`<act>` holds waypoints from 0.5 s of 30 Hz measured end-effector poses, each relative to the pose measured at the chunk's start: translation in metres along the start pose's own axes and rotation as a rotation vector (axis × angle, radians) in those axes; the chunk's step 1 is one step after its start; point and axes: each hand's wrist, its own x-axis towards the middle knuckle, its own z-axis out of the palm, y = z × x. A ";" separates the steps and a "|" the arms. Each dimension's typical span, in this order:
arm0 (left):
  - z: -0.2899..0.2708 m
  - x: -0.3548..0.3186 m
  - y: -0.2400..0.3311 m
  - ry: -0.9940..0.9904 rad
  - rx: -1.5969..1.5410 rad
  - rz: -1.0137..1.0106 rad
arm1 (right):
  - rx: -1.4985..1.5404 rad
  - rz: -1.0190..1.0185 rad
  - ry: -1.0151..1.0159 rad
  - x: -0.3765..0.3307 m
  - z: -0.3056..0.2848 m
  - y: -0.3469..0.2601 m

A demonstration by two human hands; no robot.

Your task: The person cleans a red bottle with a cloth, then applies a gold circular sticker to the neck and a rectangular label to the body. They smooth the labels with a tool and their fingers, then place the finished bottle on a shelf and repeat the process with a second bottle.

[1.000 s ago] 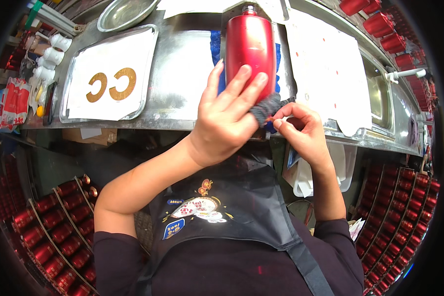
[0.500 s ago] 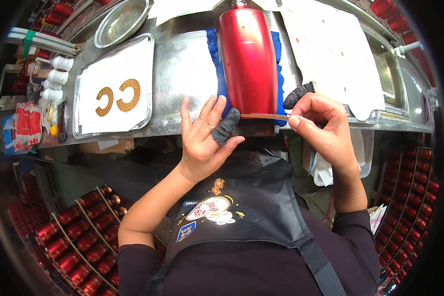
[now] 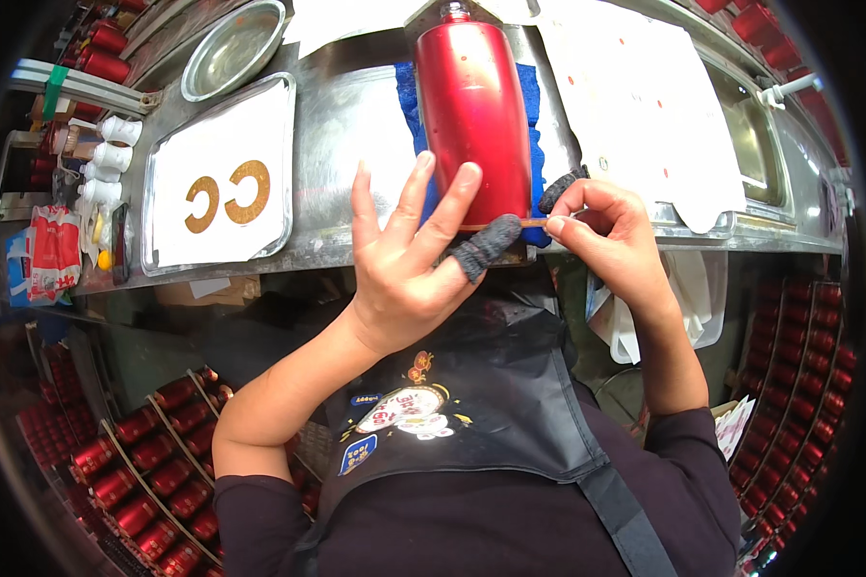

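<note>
Red bottle [image 3: 473, 115] at twelve o'clock: smooth thin strip [image 3: 535, 223] along base with covered finger [image 3: 483, 249] of spread left hand [image 3: 399, 288]; pull three-o'clock end straight, pinched in right hand [image 3: 614, 245].

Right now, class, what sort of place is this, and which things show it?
Probably a workshop or small factory: a red bottle lies on blue cloth on a metal bench, and rows of red containers show at the lower left and right.
</note>
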 end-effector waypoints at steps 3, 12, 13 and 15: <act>0.004 0.018 0.007 -0.007 0.029 0.058 | 0.022 0.053 -0.008 0.001 0.002 0.001; 0.011 -0.011 -0.007 0.049 -0.328 -0.307 | 0.036 0.140 -0.054 -0.001 0.003 -0.013; 0.008 -0.020 -0.005 0.038 -0.302 -0.293 | 0.022 0.144 -0.040 -0.004 0.001 -0.016; 0.005 -0.041 -0.008 0.012 -0.254 -0.247 | -0.018 0.135 -0.018 -0.007 -0.001 -0.026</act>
